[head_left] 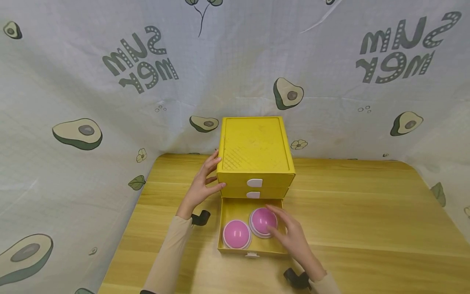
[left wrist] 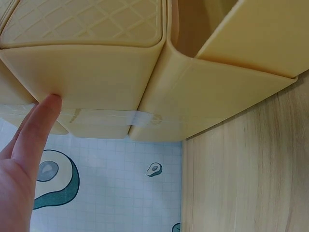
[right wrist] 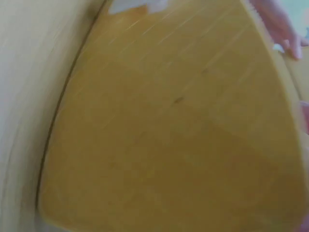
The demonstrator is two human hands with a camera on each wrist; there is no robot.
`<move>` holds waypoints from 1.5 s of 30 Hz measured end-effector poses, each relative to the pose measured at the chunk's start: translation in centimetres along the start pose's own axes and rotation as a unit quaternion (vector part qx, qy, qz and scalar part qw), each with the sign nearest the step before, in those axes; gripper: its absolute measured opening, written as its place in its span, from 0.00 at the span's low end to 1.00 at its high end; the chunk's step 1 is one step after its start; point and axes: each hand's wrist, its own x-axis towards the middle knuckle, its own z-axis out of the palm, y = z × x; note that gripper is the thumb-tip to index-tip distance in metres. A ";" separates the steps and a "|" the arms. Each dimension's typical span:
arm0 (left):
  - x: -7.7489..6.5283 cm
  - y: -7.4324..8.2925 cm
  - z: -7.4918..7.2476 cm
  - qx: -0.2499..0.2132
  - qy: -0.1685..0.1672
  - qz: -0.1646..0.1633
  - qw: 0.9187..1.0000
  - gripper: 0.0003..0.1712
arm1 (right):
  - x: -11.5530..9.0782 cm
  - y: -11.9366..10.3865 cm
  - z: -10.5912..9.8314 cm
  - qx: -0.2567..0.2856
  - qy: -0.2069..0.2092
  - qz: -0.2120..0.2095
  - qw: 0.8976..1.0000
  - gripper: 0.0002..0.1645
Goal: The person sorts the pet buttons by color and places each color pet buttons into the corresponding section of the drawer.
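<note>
A yellow three-drawer cabinet [head_left: 255, 149] stands on a wooden table [head_left: 367, 212]. Its bottom drawer [head_left: 253, 249] is pulled out toward me and holds two pink domes side by side, the left dome [head_left: 236, 234] and the right dome [head_left: 260, 219]. My left hand [head_left: 209, 175] rests flat against the cabinet's left side, thumb at the front corner; in the left wrist view a straight finger [left wrist: 46, 113] touches the cabinet wall [left wrist: 96, 72]. My right hand [head_left: 280, 224] reaches into the drawer, its extended fingers lying on the right dome. The right wrist view is a blurred yellow drawer surface [right wrist: 169, 121].
An avocado-print cloth [head_left: 84, 134] hangs behind and to both sides of the table. Black wrist-camera mounts [head_left: 201, 217] [head_left: 297, 279] sit by each sleeve. Bare tabletop spreads to the right of the cabinet and in front of the drawer.
</note>
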 end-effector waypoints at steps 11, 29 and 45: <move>0.0 0.1 0.0 0.004 0.000 0.004 1.000 0.40 | -2.5 -3.1 -1.6 0.225 -0.143 0.000 0.964 0.24; 0.1 0.3 0.0 0.006 -0.003 0.009 1.000 0.39 | -7.2 -0.8 1.6 0.329 -0.301 0.035 0.894 0.26; 0.0 0.3 0.1 0.002 -0.001 0.005 1.000 0.39 | -7.5 -0.1 2.3 0.351 -0.293 0.079 0.886 0.27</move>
